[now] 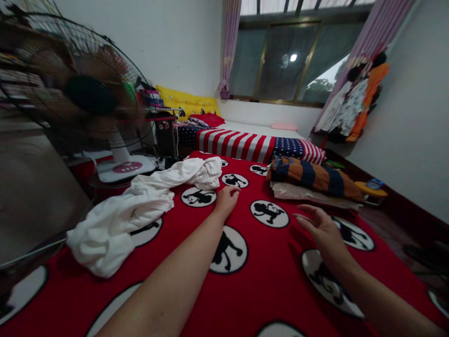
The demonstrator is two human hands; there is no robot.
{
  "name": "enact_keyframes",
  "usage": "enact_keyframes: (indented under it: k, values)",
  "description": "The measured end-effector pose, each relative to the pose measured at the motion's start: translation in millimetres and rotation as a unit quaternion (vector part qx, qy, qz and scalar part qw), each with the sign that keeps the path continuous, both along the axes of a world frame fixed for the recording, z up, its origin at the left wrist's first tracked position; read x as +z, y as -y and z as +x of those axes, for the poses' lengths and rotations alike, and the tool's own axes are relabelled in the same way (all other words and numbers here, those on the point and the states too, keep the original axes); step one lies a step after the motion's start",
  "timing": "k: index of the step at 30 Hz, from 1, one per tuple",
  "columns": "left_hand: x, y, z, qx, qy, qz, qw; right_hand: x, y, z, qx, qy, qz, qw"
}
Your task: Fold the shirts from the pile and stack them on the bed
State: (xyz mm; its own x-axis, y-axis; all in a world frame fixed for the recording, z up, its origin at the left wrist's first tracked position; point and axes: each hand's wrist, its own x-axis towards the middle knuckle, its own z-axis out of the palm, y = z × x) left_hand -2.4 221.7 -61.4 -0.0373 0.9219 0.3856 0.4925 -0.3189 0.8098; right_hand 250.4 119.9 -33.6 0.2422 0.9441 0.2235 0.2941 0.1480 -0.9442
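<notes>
A red sheet [266, 262] printed with white ovals and black monkey figures is spread over the surface in front of me. My left hand [227, 200] is over its middle, with fingers slightly bent and nothing seen in them. Just left of that hand lies a long, crumpled white cloth [140, 203]. My right hand [321, 229] hovers above the sheet on the right, fingers apart and holding nothing. Beyond it rests a folded brown and navy striped cloth [312, 178] on top of a pale folded piece [312, 193].
A standing fan [121, 166] is close on the left, its blades blurred. Behind the sheet is a bed with a stars-and-stripes cover [238, 144] and a yellow cushion [185, 100]. Clothes [356, 105] hang on the right wall. A yellow stool [372, 188] stands right of the folded cloths.
</notes>
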Motion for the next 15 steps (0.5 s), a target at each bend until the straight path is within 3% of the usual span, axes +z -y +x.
enact_keyframes:
  k: [4, 10, 13, 15]
  values:
    - [0.5, 6.5, 0.3, -0.019, -0.065, 0.001, 0.998, -14.6, 53.5, -56.0, 0.085, -0.095, -0.104, 0.986]
    - [10.1, 33.0, -5.8, -0.103, -0.171, 0.022, 0.98, -22.3, 78.9, -70.0, 0.102, -0.118, -0.075, 0.985]
    - [26.9, 45.3, -36.4, -0.134, -0.22, 0.033, 0.966, -23.2, 79.9, -66.9, 0.113, -0.128, -0.054, 0.984]
    - [44.1, 50.5, -73.9, -0.111, -0.252, 0.05, 0.96, -25.1, 79.2, -66.5, 0.129, -0.125, -0.046, 0.983]
